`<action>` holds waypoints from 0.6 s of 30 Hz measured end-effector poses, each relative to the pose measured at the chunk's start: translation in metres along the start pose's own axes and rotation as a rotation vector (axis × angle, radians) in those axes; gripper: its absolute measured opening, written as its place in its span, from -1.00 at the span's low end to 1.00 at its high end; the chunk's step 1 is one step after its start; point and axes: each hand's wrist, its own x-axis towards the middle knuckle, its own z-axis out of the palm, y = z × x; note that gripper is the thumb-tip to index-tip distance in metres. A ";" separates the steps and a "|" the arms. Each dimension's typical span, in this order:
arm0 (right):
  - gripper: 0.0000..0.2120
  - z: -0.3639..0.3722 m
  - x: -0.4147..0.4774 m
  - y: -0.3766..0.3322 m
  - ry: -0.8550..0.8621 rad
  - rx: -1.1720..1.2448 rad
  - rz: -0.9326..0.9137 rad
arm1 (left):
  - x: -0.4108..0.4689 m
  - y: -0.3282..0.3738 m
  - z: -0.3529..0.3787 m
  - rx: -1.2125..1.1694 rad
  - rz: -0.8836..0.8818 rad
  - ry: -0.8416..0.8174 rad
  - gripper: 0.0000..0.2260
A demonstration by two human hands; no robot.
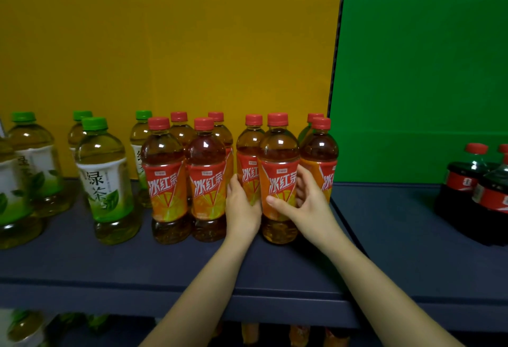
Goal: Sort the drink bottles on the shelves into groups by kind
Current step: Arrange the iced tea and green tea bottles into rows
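Red-tea grouping in hand: front iced red tea bottle (278,173) gripped by right hand (301,202), rear neighbour (248,154) by left hand (242,205); both to be slid leftward.

Each iced red tea bottle (278,181) before you has a red cap, amber-brown tea and a red-and-orange label with white characters and a lemon-slice print. Each green tea bottle (105,179) has a bright green cap, pale yellow-green liquid and a white label fading into leafy green. Your cola bottles (464,179) are black with red caps and labels. The shelf (110,264) is slate blue, behind it a mustard-yellow panel (165,44) and a green panel (426,58).
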 end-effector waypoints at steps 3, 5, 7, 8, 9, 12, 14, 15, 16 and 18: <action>-0.31 0.003 0.001 0.007 0.042 -0.037 -0.008 | 0.003 -0.001 0.003 -0.013 -0.030 0.018 -0.38; -0.29 0.002 0.004 0.012 0.071 -0.058 -0.002 | 0.003 -0.001 0.004 -0.034 -0.053 0.022 -0.38; -0.28 0.001 0.008 0.015 0.094 -0.074 0.019 | 0.004 -0.002 0.005 -0.051 -0.056 0.021 -0.38; -0.27 0.001 0.010 0.016 0.101 -0.082 0.032 | 0.004 -0.002 0.005 -0.054 -0.054 0.020 -0.37; -0.27 0.002 0.012 0.017 0.107 -0.095 0.043 | 0.005 -0.002 0.006 -0.053 -0.053 0.018 -0.37; -0.25 0.005 0.018 0.020 0.136 -0.171 0.048 | 0.008 -0.001 0.006 -0.030 -0.053 0.013 -0.36; -0.22 0.007 0.021 0.022 0.147 -0.238 0.043 | 0.010 -0.001 0.007 -0.024 -0.058 0.008 -0.34; -0.22 0.008 0.021 0.023 0.148 -0.269 0.040 | 0.011 -0.001 0.008 -0.021 -0.062 0.006 -0.34; -0.21 0.009 0.021 0.024 0.149 -0.298 0.041 | 0.011 -0.001 0.008 -0.016 -0.064 0.006 -0.34; -0.24 0.013 0.018 0.027 0.155 -0.329 0.060 | 0.012 -0.001 0.010 -0.003 -0.067 0.011 -0.35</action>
